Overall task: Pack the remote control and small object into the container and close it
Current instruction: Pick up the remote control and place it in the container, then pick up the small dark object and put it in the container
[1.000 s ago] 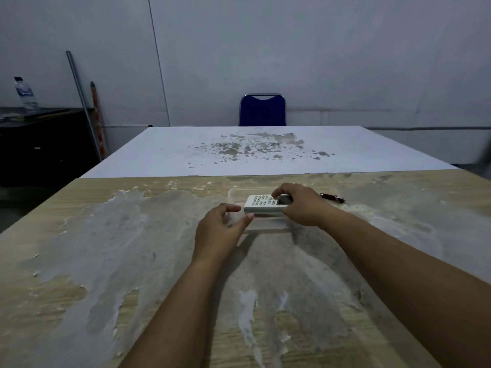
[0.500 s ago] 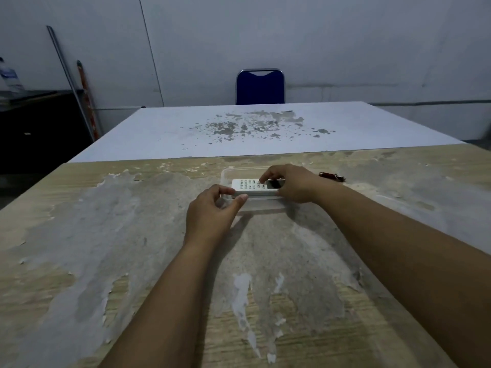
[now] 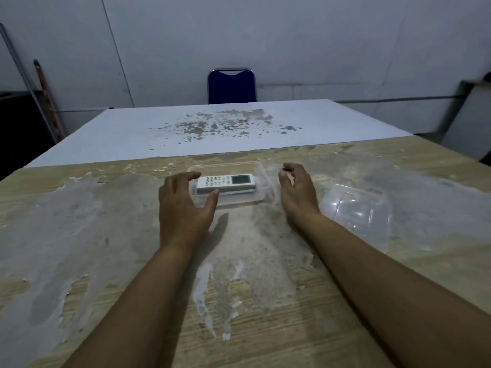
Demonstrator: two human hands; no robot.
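Observation:
A white remote control [image 3: 225,183] lies flat inside the clear plastic container [image 3: 261,193] on the worn wooden table, its screen end to the right. My left hand [image 3: 183,208] grips the container's left end, thumb on the front rim and fingers over the back corner. Just right of the container, my right hand [image 3: 296,191] hovers with its fingers loosely curled and nothing in them. The clear lid [image 3: 357,212] lies on the table right of that hand. The small object does not show; my right hand may cover it.
A white board [image 3: 212,134] with flaked grey patches covers the far half of the table. A blue chair [image 3: 231,86] stands behind it at the wall. Poles [image 3: 43,94] lean at the far left beside a dark cabinet.
My right hand has let go of the remote, which now rests in the container, and has drawn off to the right. The lid has come into view.

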